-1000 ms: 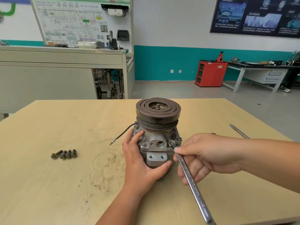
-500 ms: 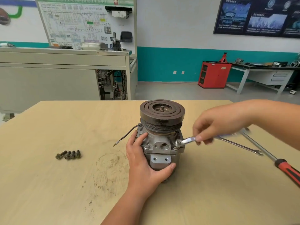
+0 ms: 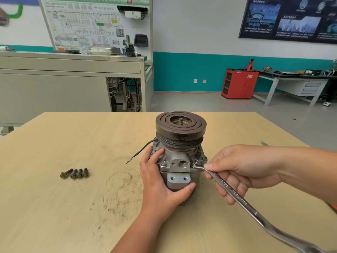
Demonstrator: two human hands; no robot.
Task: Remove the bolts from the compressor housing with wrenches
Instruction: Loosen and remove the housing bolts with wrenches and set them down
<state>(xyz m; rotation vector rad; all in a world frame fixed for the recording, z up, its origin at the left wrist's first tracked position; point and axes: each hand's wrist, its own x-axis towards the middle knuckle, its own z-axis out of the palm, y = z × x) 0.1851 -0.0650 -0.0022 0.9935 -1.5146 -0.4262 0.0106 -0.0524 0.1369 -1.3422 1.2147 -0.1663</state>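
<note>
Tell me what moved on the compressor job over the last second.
The right hand swung the wrench so its handle went out to the right, then back toward the person, with its head kept on the front-right bolt. Unchanged: the left hand grips the compressor housing, and four loose bolts lie to its left on the table.

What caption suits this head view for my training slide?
Left hand steadies the compressor; right hand holds a wrench on a housing bolt; four loose bolts lie aside.
</note>
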